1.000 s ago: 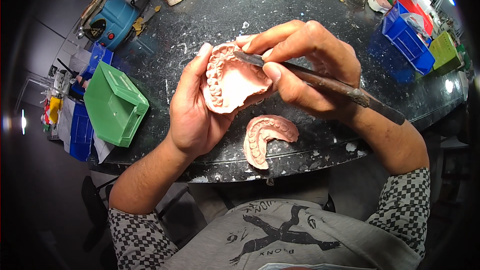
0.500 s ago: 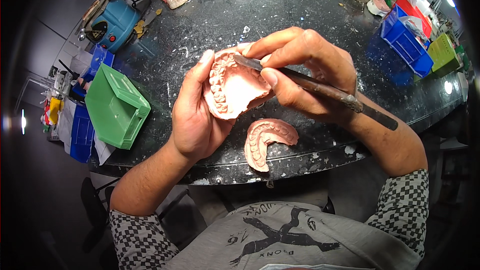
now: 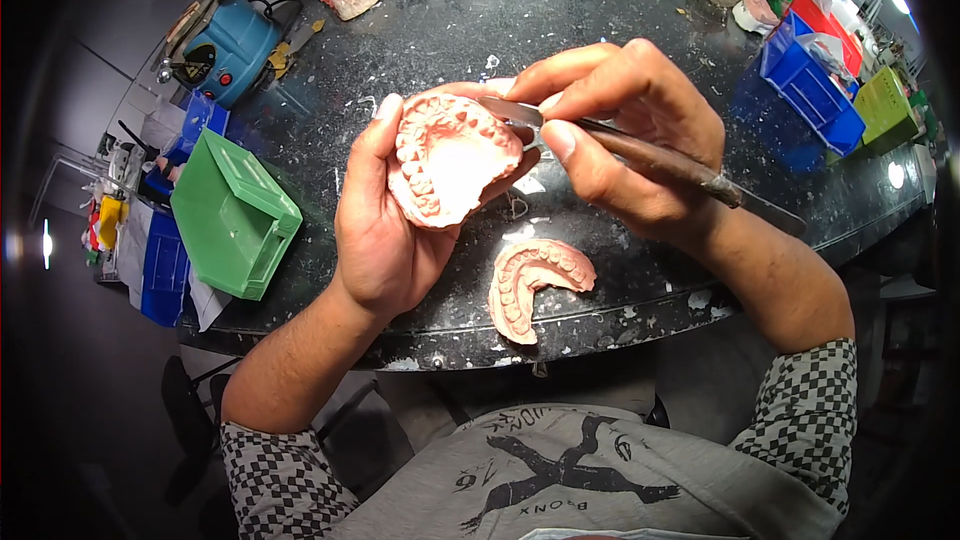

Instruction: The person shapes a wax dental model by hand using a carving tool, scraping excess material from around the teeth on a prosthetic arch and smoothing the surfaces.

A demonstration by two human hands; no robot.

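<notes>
The dark, speckled surface [image 3: 430, 35] carries a pink U-shaped cast [image 3: 508, 285] near its close edge, with a green bin [image 3: 225, 220] off to the left. Above the surface, the left hand [image 3: 380, 240] has its fingers curled round a pink dental model [image 3: 455, 165], teeth upward, thumb along the left rim; the right hand [image 3: 680, 125] pinches a knife-like tool [image 3: 675, 161] close behind its blade, which lies at the model's upper right rim. For clean work here, light strokes along the rim, angled off the teeth and away from the supporting fingers, seem best, since the plaster-like material could chip. The model's underside and most of the left fingers are hidden; glare washes out the model's middle, and whether the blade's tip touches cannot be told.
</notes>
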